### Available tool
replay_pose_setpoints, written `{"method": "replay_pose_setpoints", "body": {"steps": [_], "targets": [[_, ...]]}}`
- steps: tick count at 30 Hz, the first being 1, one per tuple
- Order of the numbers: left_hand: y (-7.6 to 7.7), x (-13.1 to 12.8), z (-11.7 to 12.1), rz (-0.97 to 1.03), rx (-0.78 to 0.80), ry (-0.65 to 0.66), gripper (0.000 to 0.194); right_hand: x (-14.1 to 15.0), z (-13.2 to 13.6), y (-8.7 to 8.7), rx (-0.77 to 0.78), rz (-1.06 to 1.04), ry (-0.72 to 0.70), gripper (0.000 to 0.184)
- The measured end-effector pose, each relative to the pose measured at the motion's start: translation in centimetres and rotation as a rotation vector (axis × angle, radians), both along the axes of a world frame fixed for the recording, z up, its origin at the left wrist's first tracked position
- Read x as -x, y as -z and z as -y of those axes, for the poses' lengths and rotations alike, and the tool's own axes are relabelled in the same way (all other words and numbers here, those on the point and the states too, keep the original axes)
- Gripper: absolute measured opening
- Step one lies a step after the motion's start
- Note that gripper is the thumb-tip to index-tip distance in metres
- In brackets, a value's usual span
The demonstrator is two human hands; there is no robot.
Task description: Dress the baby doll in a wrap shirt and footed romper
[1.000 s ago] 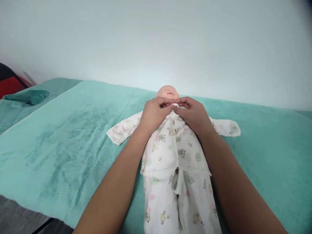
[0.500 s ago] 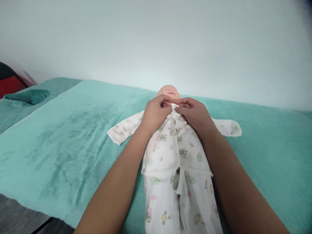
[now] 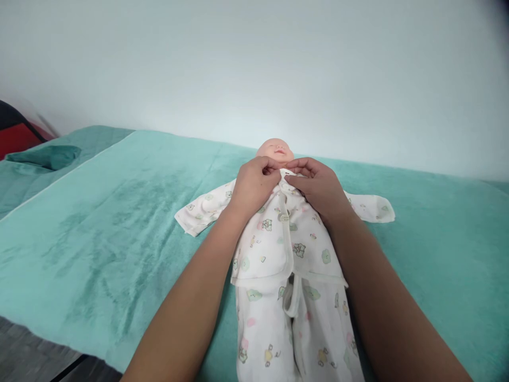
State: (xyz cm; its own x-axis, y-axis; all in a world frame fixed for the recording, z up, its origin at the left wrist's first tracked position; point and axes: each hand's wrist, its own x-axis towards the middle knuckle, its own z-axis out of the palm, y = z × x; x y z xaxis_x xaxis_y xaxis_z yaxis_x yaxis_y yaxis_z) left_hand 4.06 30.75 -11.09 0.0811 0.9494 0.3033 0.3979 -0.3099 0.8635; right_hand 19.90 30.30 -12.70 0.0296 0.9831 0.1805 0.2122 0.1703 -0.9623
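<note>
A baby doll (image 3: 274, 149) lies on its back, head toward the wall. It wears a white printed jacket (image 3: 264, 249) and matching trousers (image 3: 262, 329). At the neck, my left hand (image 3: 257, 183) pinches the jacket's collar from the left side. My right hand (image 3: 316, 185) pinches the same collar from the right, its fingertips close to the left ones. Between the thumbs a bit of white collar shows; the fastening under the fingers is mostly hidden. Lower on the front edge a button or snap (image 3: 283, 216) is visible. Both sleeves lie spread outward.
A green plush cover (image 3: 119, 239) lies under the doll, wrinkled on the left. A white wall (image 3: 254, 69) stands behind. A darker green folded cloth (image 3: 45, 157) and a red and black object (image 3: 18, 135) are at the far left. Grey floor (image 3: 32, 355) shows at lower left.
Both hands stay at the collar. The right fingers have shifted very slightly, and a little more of the collar edge shows between the thumbs. The doll has not moved.
</note>
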Motion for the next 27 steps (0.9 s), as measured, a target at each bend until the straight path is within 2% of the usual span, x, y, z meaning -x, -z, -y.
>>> {"method": "replay_pose_setpoints", "body": {"steps": [7, 17, 23, 27], "targets": [[-0.2, 0.26, 0.12, 0.016, 0.046, 0.041, 0.013, -0.08, -0.11, 0.0, -0.03, 0.02, -0.004, 0.028], [-0.28, 0.46, 0.41, 0.018, 0.016, 0.088, 0.017, 0.29, 0.12, -0.7, -0.038, 0.114, 0.059, 0.028], [-0.11, 0.49, 0.34, 0.037, -0.01, 0.062, 0.021, 0.18, -0.09, -0.3, -0.07, 0.105, 0.066, 0.028], [-0.01, 0.69, 0.03, 0.045, 0.0, 0.122, 0.024, 0.07, -0.18, -0.01, -0.107, 0.082, 0.059, 0.027]]}}
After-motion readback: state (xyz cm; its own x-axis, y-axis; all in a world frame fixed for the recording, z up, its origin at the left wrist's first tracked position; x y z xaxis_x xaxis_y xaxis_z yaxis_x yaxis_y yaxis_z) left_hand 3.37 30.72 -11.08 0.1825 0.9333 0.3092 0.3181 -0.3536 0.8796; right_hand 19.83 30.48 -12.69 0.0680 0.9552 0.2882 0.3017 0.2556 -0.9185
